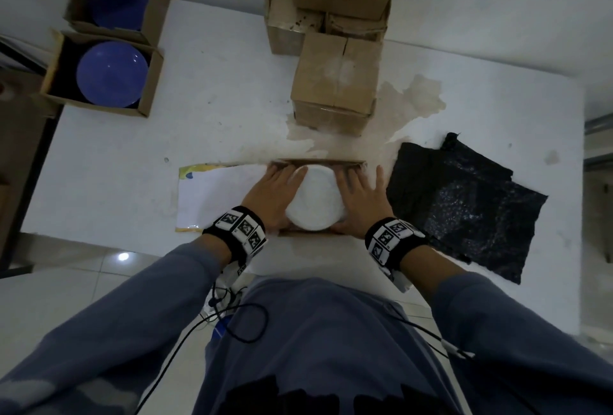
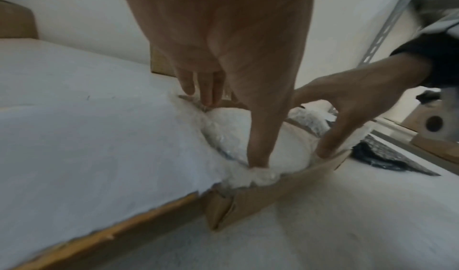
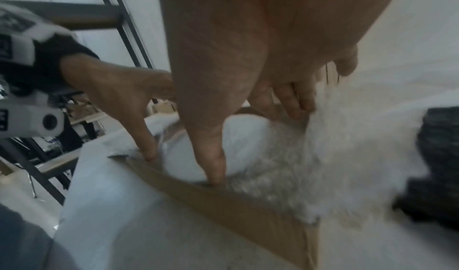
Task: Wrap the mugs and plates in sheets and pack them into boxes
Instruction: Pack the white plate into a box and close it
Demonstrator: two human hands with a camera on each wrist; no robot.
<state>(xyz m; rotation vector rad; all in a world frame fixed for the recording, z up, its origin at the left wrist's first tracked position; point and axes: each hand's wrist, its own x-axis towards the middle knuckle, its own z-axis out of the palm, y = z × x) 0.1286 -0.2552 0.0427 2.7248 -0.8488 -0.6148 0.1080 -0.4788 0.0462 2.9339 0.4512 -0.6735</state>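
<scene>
A round bundle [image 1: 315, 202] wrapped in a white sheet sits in a low open cardboard box [image 1: 318, 162] near the table's front edge. My left hand [image 1: 278, 192] lies along the bundle's left side and my right hand [image 1: 360, 194] along its right, fingers straight and pointing down between the wrap and the box walls. In the left wrist view the left thumb presses the wrap [image 2: 228, 123] at the box's near wall [image 2: 285, 191]. In the right wrist view the right thumb touches the bundle [image 3: 248, 129] by the near wall [image 3: 236, 201]. What is inside the wrap is hidden.
Two open boxes, each holding a blue plate [image 1: 112, 74], stand at the far left. Several closed cardboard boxes [image 1: 335, 83] are stacked behind the packing box. A black bubble-wrap sheet [image 1: 464, 205] lies to the right, and a white sheet with a yellow edge [image 1: 215, 199] to the left.
</scene>
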